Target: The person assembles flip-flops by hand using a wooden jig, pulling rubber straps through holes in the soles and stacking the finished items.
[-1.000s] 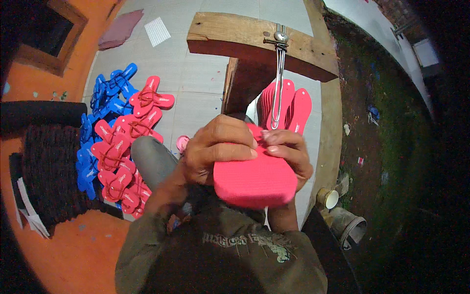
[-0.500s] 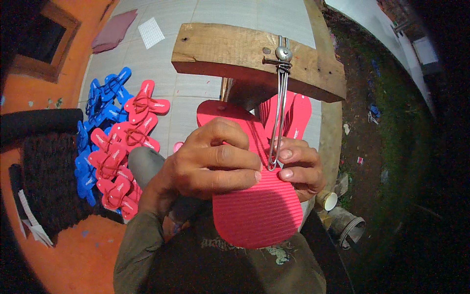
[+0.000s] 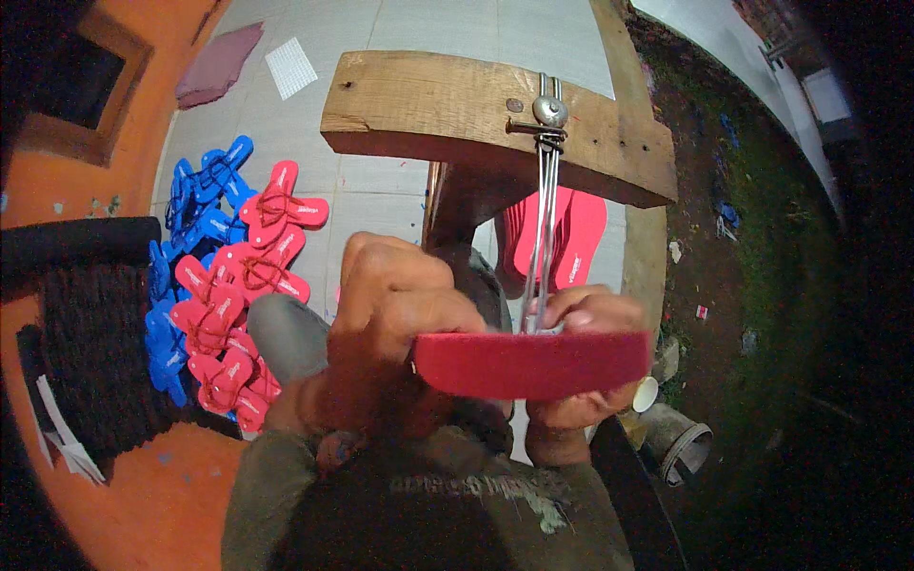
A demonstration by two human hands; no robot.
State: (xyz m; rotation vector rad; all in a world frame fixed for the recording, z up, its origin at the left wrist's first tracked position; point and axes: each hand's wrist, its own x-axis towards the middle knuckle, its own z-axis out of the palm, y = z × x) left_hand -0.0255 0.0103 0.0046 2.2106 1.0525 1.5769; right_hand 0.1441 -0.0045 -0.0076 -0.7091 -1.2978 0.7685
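While our left hand (image 3: pixel 400 305) closes its grip over the near end of a red sandal sole (image 3: pixel 533 364), our right hand (image 3: pixel 586 366) pinches the same sole from the other side, fingers curled round its edge. We hold the sole edge-on, nearly level, just below the metal rods (image 3: pixel 545 228) that hang from a bolt on the wooden beam (image 3: pixel 438 109). Behind the rods, more red soles (image 3: pixel 576 233) lie on the tiled floor (image 3: pixel 381 205). Toward the floor's left edge lies a heap of red sandals (image 3: pixel 238 305) and blue sandals (image 3: pixel 195 205).
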